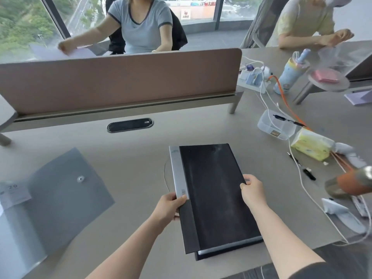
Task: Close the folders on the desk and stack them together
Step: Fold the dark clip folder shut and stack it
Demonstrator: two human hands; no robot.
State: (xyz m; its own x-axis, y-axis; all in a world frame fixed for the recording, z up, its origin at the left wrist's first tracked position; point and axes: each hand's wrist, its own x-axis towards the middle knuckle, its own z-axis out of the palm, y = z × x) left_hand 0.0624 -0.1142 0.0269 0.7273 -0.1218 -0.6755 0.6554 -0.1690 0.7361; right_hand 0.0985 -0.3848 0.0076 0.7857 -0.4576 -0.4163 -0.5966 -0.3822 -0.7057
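A closed black folder with a silver spine strip (213, 198) lies at the centre of the grey desk (130, 158). The left hand (171, 206) pinches its left edge, thumb on the strip, fingers hidden beneath. The right hand (251, 188) clamps the right edge. A second dark cover peeks out under its near corner, mostly hidden. A translucent grey snap-button envelope folder (50, 208) lies well apart to the left, cut off by the frame.

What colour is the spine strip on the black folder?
Silver-grey spine strip, clearest in the head view.
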